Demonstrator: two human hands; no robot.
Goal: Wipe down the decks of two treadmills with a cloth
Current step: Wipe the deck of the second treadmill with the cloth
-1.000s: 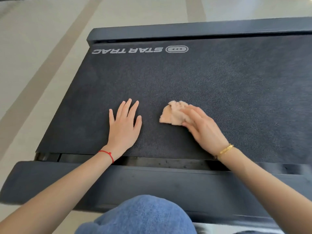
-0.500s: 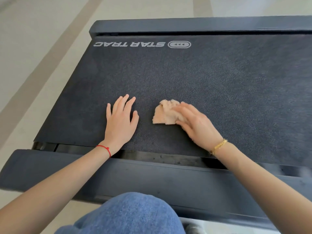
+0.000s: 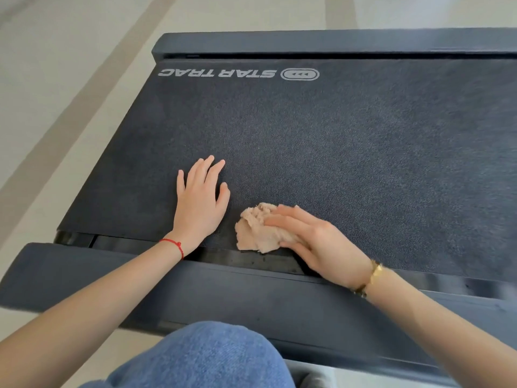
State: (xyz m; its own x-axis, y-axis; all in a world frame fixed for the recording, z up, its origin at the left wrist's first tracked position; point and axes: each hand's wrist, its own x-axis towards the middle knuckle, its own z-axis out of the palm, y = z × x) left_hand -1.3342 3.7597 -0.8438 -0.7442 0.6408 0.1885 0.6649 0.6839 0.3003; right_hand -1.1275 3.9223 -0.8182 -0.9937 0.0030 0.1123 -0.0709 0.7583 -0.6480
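Observation:
A dark grey treadmill belt with a white STAR TRAC logo fills most of the view. A crumpled beige cloth lies at the belt's near edge. My right hand, wearing a gold bracelet, presses flat on the cloth with straight fingers covering its right part. My left hand, with a red string at the wrist, rests flat on the belt just left of the cloth, fingers spread and straight.
The treadmill's dark side rail runs across in front of me, with a glossy gap between it and the belt. The far rail borders the belt at the top. Pale tiled floor lies to the left. My blue-jeaned knee is at bottom centre.
My right hand has dragged the cloth toward me, from mid-belt to the belt's near edge. My left hand has stayed flat in about the same spot.

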